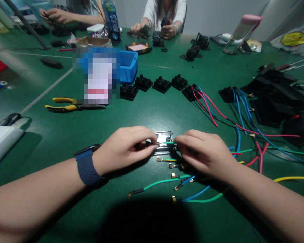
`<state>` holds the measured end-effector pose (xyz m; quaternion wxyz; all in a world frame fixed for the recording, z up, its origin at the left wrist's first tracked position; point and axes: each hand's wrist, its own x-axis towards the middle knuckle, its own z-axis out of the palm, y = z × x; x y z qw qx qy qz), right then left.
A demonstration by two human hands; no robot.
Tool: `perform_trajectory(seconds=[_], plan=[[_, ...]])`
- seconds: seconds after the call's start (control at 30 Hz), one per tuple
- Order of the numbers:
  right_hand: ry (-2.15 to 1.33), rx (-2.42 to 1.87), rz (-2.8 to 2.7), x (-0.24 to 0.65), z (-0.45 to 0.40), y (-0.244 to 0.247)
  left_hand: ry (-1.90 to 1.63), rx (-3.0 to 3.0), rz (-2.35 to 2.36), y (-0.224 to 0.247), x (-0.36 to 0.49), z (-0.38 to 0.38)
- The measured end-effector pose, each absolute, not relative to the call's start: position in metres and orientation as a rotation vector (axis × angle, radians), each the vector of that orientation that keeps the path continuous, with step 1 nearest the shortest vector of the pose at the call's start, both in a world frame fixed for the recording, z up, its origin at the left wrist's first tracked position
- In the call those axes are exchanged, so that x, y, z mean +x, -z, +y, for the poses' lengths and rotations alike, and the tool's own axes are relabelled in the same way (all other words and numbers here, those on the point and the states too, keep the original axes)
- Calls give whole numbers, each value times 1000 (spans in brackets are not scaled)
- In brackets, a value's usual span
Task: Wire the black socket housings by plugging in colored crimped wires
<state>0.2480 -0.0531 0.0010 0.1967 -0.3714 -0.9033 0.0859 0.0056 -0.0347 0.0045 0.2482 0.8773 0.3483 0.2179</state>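
My left hand (126, 145), with a dark blue watch band on the wrist, pinches the metal terminal end of a green wire (168, 142). From the other side my right hand (205, 150) grips the same wire between thumb and fingers. Beneath the wire lies a small dark rectangular part (164, 135) with a shiny face, partly hidden by both hands. Just below my fingers are loose wires with brass terminals, among them a green wire with a black sleeve (154, 184) and a blue wire (197, 193).
Yellow-handled pliers (62, 108) lie left, beside a blurred-out patch and a blue bin (129, 65). Several black sockets (161, 84) form a row ahead. Red and blue wires (239, 101) and black housings (271, 98) crowd the right. Two people work across the table.
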Motion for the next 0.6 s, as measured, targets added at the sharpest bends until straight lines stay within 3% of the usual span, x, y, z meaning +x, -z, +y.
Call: perform_trajectory(seconds=[0.6], plan=[[-217,-1043,-2564,249,-54,-2,-563,2483,828,-3,2,-30]])
